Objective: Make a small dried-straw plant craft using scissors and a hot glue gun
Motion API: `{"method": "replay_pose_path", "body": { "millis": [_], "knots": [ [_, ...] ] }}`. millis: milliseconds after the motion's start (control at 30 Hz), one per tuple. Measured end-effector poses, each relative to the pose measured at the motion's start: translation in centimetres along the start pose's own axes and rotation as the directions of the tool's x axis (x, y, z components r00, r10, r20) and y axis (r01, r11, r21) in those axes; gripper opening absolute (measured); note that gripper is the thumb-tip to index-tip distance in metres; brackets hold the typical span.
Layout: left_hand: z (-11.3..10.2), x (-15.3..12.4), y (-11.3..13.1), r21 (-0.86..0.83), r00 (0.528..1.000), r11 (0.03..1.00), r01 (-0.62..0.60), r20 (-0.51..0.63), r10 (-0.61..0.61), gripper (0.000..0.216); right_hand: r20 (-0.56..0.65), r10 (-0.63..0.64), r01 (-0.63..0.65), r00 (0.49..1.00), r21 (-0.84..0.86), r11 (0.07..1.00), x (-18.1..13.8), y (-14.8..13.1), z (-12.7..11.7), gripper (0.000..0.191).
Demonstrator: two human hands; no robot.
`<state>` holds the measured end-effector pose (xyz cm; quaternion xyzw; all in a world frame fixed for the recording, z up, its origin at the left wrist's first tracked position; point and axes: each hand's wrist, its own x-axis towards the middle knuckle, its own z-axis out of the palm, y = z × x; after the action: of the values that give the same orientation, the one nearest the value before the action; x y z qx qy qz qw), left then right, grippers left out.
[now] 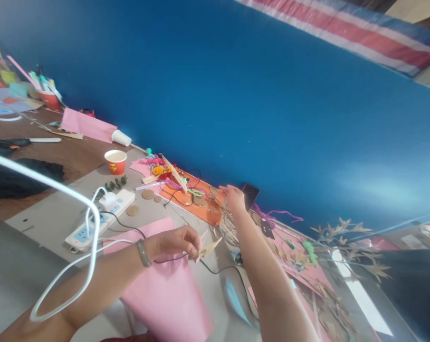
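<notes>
My left hand (177,241) is closed in a pinch on a small pale straw-coloured cutout (209,247), held above a pink paper sheet (165,289). A bracelet sits on that wrist. My right hand (233,198) reaches far forward to the table's back edge, over an orange sheet (196,206) strewn with dry straw and thin wires. Its fingers curl downward among the straw; what they hold, if anything, is hidden. A dark phone (251,194) leans against the blue wall just right of it.
A white power strip (100,219) with white cables lies left of the pink sheet. A red paper cup (115,161), a tipped white cup (121,137), cardboard discs (148,194) and colourful pipe cleaners (154,161) sit behind. Pens stand in a red cup (50,97) far left.
</notes>
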<state>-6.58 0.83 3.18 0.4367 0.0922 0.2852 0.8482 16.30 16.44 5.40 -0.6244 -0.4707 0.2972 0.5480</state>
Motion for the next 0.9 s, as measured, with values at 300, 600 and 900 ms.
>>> {"method": "replay_pose_path", "body": {
  "millis": [300,600,900],
  "knots": [
    [0.0,-0.1,0.4,-0.007,1.0,1.0,-0.024,0.007,0.024,0.008,0.123,-0.22,0.252,0.968,-0.453,0.855,-0.1,2.2,-0.1,0.017],
    [-1.8,0.5,-0.1,-0.089,0.997,0.993,-0.08,0.013,0.081,0.011,0.483,-0.357,0.57,0.8,-0.424,0.704,-1.6,-0.4,-3.8,0.017],
    [-2.1,0.7,-0.1,-0.072,0.992,0.99,-0.124,0.007,0.125,0.018,0.894,-0.018,0.816,0.447,-0.4,0.418,-9.8,0.7,-3.5,0.025]
  ]
}}
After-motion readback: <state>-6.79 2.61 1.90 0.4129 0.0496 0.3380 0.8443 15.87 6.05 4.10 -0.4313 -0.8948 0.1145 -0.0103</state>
